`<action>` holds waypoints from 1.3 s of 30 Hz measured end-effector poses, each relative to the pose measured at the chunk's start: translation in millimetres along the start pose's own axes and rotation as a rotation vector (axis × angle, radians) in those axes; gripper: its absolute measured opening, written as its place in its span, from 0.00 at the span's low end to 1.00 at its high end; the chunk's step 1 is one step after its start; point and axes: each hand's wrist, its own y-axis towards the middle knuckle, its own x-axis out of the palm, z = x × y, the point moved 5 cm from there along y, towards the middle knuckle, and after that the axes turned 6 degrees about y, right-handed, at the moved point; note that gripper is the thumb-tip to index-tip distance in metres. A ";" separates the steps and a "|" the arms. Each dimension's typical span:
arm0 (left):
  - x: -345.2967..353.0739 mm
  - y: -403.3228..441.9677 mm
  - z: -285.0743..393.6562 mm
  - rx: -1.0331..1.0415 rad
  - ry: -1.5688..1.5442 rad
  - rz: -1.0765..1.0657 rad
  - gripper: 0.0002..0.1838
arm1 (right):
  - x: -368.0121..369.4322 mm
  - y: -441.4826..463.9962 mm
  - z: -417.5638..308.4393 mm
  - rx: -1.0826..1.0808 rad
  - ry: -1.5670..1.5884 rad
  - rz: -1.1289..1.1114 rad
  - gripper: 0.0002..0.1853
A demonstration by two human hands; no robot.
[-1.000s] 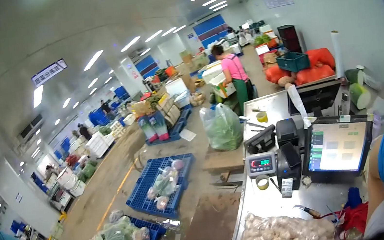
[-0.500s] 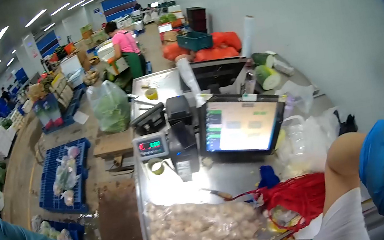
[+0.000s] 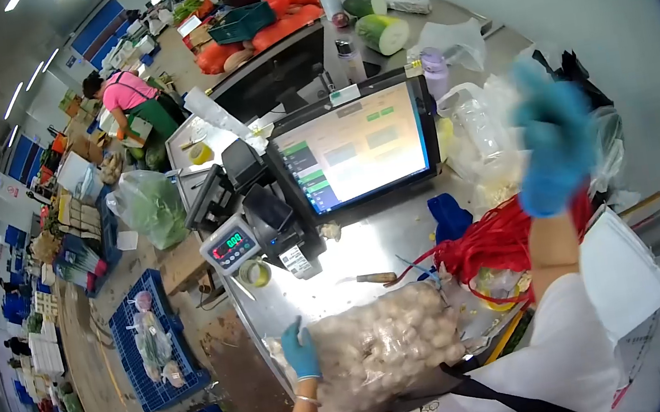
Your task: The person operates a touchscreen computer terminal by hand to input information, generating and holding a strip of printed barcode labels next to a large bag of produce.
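My left hand (image 3: 300, 352), in a blue glove, rests on the left end of a clear bag of pale, round mushroom-like produce (image 3: 382, 338), with its fingers apart. My right hand (image 3: 554, 136), also in a blue glove, is raised over the right side of the bench, near clear plastic bags (image 3: 480, 130). It is smeared by motion, so its fingers and anything in them cannot be made out. Red straps (image 3: 491, 242) lie below and left of it. A wooden-handled knife (image 3: 374, 278) lies just behind the produce bag.
A lit touchscreen (image 3: 360, 149) stands at the back of the metal bench, beside a label printer (image 3: 270, 214) and a scale (image 3: 230, 244). Cut melons (image 3: 383, 34) lie behind. A person in pink (image 3: 130, 95) bends over boxes farther off. Blue pallets (image 3: 155, 340) are on the floor.
The view has swung right and down toward the bench. Both gloved hands have come into view, the left onto the produce bag and the right raised at the right side.
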 end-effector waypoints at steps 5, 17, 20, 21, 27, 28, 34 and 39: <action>37.0 -14.8 4.1 0.042 0.378 0.006 0.17 | 90.3 -84.6 198.4 0.397 -0.094 -0.425 0.09; 35.0 -8.7 14.4 0.056 0.401 0.038 0.16 | 152.3 -111.4 335.2 0.545 -0.161 -0.628 0.22; 35.0 -8.4 15.4 0.040 0.397 0.026 0.17 | 159.6 -101.7 348.0 0.583 -0.117 -0.613 0.23; 34.3 -8.5 16.5 0.030 0.397 0.018 0.17 | 161.4 -98.4 349.6 0.596 -0.110 -0.628 0.23; 32.8 -7.4 20.8 0.037 0.402 0.018 0.17 | 163.6 -108.7 346.9 0.679 -0.090 -0.645 0.24; 32.6 -8.0 22.8 0.034 0.404 0.014 0.17 | 164.2 -113.3 341.0 0.674 -0.075 -0.657 0.23; 34.8 -7.6 17.9 0.039 0.407 0.052 0.16 | 193.0 -118.7 330.4 0.625 -0.127 -0.736 0.23; 36.3 -8.7 19.1 0.045 0.431 0.067 0.16 | 222.8 -102.0 335.5 0.658 -0.126 -0.660 0.24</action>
